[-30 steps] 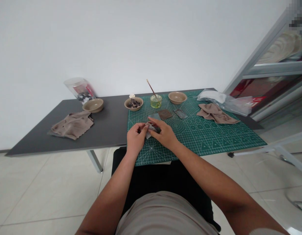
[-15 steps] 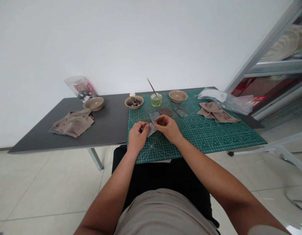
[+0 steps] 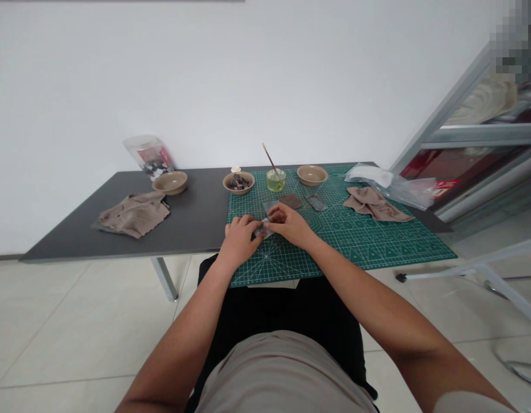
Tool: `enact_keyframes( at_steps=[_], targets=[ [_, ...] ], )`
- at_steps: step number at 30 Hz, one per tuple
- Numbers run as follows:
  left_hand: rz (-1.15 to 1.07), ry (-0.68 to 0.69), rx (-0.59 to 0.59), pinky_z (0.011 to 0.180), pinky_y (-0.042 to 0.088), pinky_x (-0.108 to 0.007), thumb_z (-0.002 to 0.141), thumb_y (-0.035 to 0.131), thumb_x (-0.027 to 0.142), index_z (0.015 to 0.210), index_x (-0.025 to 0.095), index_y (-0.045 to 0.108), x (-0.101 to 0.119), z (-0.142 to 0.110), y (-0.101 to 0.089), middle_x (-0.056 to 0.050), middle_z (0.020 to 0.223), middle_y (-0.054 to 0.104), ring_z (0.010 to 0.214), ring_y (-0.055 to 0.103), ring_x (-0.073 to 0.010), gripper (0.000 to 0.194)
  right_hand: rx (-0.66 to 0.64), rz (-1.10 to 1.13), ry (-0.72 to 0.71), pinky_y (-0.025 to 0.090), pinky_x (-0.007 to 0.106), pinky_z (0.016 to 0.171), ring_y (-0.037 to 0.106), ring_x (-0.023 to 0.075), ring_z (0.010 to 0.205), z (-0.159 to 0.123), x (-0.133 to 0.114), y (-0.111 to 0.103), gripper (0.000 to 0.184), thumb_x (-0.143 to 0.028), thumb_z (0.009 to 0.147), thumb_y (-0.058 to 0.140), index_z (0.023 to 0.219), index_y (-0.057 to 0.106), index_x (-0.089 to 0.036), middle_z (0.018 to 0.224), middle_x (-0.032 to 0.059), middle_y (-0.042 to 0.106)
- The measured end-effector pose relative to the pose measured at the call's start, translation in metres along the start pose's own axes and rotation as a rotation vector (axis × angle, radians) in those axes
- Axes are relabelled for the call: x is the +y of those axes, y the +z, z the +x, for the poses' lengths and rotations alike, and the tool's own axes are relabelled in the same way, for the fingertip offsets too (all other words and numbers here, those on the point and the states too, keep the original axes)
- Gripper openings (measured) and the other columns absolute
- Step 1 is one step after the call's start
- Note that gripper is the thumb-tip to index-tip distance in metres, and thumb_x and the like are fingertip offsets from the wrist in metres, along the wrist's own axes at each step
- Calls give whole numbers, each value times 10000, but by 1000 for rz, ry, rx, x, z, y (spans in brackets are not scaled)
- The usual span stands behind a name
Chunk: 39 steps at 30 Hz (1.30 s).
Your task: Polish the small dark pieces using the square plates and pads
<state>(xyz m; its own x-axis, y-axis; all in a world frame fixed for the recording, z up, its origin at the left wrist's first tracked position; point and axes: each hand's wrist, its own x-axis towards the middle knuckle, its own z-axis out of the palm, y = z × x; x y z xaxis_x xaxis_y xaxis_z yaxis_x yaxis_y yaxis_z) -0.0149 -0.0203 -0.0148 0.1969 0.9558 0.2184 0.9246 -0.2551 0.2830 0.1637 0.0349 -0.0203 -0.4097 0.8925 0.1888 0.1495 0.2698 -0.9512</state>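
Both the left hand [image 3: 241,238] and the right hand [image 3: 291,225] are pinching a small grey piece [image 3: 262,228] at the frame's centre, over a green mat [image 3: 355,246] covering the right of a dark table [image 3: 192,223] standing against a white wall [image 3: 231,86].

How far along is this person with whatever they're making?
The setting out looks done: dark pieces fill one bowl, and a stick stands in the glass. In hand is a small greyish piece, pinched between the left hand and right hand. The bowlful of pieces is probably left to work through; I can't tell whether anything is finished.
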Motion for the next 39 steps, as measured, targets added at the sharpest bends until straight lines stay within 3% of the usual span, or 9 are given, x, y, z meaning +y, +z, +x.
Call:
enact_keyframes(
  at_steps=[5,12,18,23,31,35,39],
  targets=[
    [27,15,46,910,433,-483,929,521,378,1188,249,679,1,-2,2,-111,1180,631,1098,523,-322,330,34,-423,-66,471,308,735,639,161,737,-2,-5,2,26,-216,829,679,852,687,-209,801,7,699],
    [-5,29,41,925,440,-486,893,567,341,1222,249,646,-1,-4,1,-105,1220,626,1118,520,-324,350,55,-766,-161,479,338,821,632,202,866,-2,-3,15,141,-272,898,668,924,786,-198,888,72,693],
    [-6,4,58,928,449,-485,869,580,317,1174,227,660,0,-5,1,-105,1211,632,1131,524,-327,328,-44,-785,-219,486,389,912,659,245,977,-6,-7,18,114,-199,863,694,879,800,-235,973,71,752],
    [-38,35,46,950,440,-507,856,601,328,1190,247,664,-2,-6,0,-89,1291,626,1185,515,-333,350,-101,-804,-218,487,396,863,659,257,920,-9,-10,8,84,-188,829,723,830,794,-234,906,60,763],
    [-31,-7,43,953,449,-492,863,566,274,1161,246,678,1,-5,-1,-67,1287,642,1191,524,-309,319,-117,-833,-242,461,346,839,630,212,878,-7,-12,17,89,-204,875,695,837,774,-221,913,42,759],
    [1,-12,34,964,446,-471,873,570,302,1181,252,668,2,-6,-3,-55,1304,634,1197,522,-286,328,-165,-844,-246,465,321,839,635,199,893,-12,-10,10,74,-195,871,705,877,777,-209,929,39,762],
    [13,-16,31,972,443,-473,870,576,308,1203,248,657,3,-6,-3,-52,1315,629,1207,516,-285,348,-126,-859,-220,469,328,852,646,210,924,-7,-8,4,77,-189,868,711,849,781,-213,935,45,763]
  ],
)
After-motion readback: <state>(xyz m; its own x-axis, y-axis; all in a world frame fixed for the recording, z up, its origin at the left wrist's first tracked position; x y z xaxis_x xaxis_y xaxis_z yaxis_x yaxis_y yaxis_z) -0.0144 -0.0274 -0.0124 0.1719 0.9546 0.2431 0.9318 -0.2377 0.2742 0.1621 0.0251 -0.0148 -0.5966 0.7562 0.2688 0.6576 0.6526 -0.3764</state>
